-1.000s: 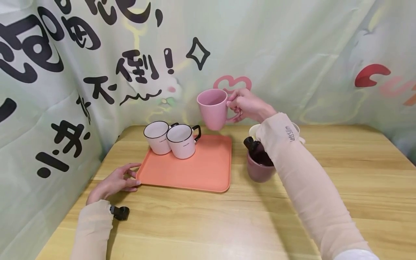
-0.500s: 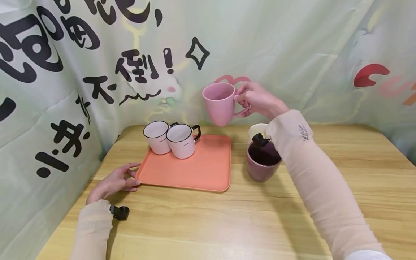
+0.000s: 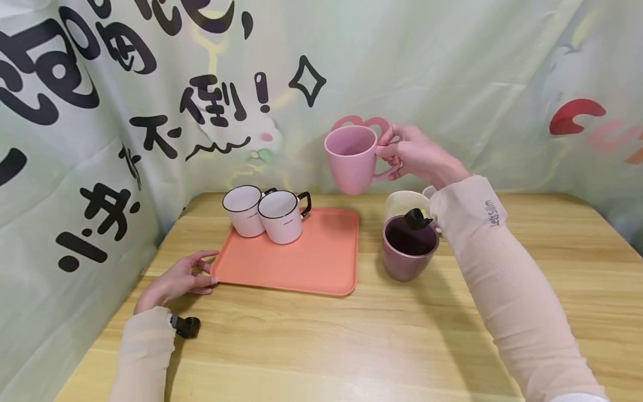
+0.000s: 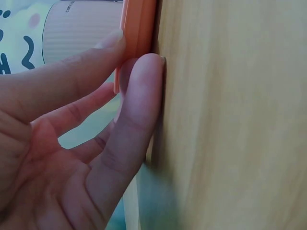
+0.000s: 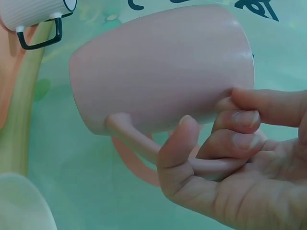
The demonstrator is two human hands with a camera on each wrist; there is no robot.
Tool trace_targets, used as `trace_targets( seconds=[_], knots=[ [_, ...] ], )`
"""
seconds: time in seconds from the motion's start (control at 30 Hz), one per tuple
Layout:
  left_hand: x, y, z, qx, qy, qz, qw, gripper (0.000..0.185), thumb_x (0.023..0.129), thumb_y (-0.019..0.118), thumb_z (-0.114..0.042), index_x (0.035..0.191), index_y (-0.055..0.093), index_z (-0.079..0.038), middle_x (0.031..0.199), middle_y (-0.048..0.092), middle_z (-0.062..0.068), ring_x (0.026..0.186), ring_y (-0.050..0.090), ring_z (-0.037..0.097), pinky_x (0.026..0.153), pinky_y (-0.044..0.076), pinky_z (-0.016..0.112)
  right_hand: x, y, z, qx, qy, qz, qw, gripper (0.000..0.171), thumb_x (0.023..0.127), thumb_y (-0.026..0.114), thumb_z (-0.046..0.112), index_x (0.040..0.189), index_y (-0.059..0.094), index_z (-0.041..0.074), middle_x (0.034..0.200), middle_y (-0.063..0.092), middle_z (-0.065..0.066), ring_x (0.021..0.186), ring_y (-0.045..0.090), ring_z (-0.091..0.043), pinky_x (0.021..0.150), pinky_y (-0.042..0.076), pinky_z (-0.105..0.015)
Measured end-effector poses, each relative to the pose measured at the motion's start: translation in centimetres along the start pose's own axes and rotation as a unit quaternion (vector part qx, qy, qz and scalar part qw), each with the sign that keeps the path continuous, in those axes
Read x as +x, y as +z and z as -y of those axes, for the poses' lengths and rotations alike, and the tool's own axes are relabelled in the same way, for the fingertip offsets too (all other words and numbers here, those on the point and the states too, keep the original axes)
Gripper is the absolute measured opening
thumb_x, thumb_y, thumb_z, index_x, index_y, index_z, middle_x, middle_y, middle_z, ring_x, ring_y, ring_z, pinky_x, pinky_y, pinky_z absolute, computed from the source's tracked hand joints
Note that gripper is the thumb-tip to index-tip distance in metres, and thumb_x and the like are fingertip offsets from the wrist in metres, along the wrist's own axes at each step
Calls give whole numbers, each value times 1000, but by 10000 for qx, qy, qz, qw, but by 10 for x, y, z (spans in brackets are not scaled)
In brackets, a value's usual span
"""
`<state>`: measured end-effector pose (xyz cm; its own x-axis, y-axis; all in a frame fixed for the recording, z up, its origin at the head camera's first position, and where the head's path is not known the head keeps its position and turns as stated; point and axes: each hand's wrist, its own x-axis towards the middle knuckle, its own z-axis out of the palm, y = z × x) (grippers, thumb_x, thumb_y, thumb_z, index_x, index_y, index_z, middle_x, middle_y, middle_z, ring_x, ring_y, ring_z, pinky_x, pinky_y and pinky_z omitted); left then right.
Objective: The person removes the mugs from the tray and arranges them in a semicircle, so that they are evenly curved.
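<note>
A pink mug (image 3: 351, 159) hangs in the air behind the tray's right side, gripped by its handle in my right hand (image 3: 417, 153). In the right wrist view the fingers curl round the mug's handle (image 5: 139, 136). My left hand (image 3: 183, 279) is at the near left corner of an orange tray (image 3: 301, 271). The left wrist view shows its thumb and fingers pinching the tray's rim (image 4: 139, 28). Two white mugs with black rims stand on the tray, one (image 3: 243, 215) at the left and the other (image 3: 281, 220) beside it.
Right of the tray a dark purple mug (image 3: 402, 262) stands on the wooden table (image 3: 311, 346). Behind it is a cream mug (image 3: 397, 201), partly hidden by the purple mug and the right wrist camera (image 3: 417, 219). A printed curtain (image 3: 427, 67) lines the back and left.
My right hand has carried the pink mug to the right and slightly up, uncovering more of the purple and cream mugs. The left hand and tray have stayed put.
</note>
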<state>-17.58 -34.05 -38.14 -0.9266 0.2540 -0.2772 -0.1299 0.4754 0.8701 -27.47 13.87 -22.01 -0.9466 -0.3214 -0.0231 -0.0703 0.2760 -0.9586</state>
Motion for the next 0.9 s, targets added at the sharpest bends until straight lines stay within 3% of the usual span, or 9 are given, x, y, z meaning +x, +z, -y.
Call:
trace_targets(
  seconds=[0.47,0.7,0.9],
  knots=[
    [0,-1,1,-33,50,52,10000,72,95,65,6,153,22,13,111,48,24,85,68,20,74,63,34,-14,-16,-13,31,-206,-83,9997,11,103,53,4,105,43,1,68,37,-5,65,53,-18,65,52,-34],
    [0,-1,2,-44,47,58,10000,73,96,65,6,153,22,12,111,48,23,85,68,19,74,63,34,-21,-29,-15,-13,-273,-252,9993,9,104,53,5,105,44,2,66,36,-3,73,70,-22,65,52,-32],
    [0,-1,2,-17,20,37,10000,72,96,65,6,153,22,12,111,48,24,85,68,20,75,63,34,-28,-38,-20,-84,-314,-376,9988,11,105,52,7,108,42,2,70,38,-1,63,46,-14,65,52,-32]
  ],
)
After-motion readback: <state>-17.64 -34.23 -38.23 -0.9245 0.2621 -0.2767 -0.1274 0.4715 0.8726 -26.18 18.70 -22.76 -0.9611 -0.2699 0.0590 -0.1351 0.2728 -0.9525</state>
